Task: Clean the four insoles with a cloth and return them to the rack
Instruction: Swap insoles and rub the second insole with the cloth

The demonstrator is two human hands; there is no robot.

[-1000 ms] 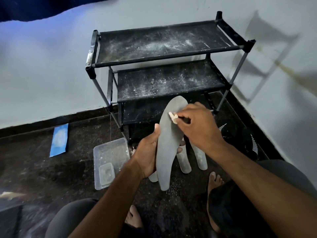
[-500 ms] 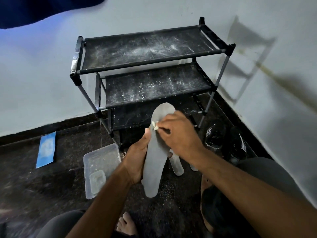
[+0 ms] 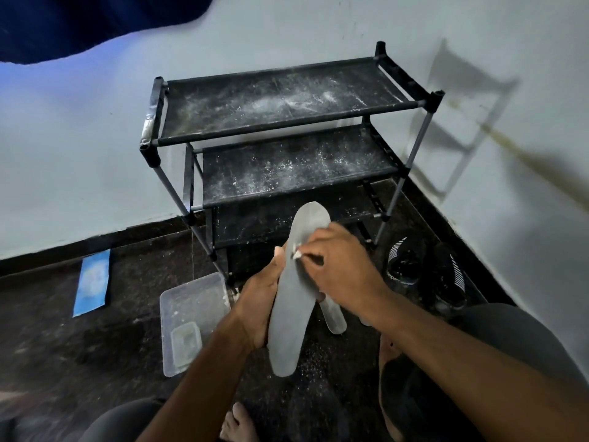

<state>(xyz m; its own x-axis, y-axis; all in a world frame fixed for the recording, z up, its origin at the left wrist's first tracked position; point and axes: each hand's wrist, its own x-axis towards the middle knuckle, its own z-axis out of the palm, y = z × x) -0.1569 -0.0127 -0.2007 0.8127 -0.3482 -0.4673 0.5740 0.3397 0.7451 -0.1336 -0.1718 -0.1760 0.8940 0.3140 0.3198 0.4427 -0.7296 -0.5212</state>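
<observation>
My left hand (image 3: 259, 303) grips a long grey insole (image 3: 294, 301) from behind at its middle, holding it upright with the toe end up. My right hand (image 3: 339, 267) pinches a small white cloth (image 3: 297, 255) and presses it against the insole's upper left edge. More grey insoles (image 3: 334, 315) lie on the dark floor just behind, partly hidden by my right hand and wrist. The black three-shelf rack (image 3: 287, 122) stands beyond against the wall, its shelves dusted with white powder and bare of insoles.
A clear plastic tub (image 3: 191, 311) with a smaller tray inside sits on the floor left of my hands. A blue packet (image 3: 92, 282) lies farther left. Black shoes (image 3: 424, 275) stand right of the rack by the wall. My knees and bare feet are below.
My right hand with the cloth has slid a little down the insole from near the toe end. The camera view has shifted; my left hand keeps the same hold.
</observation>
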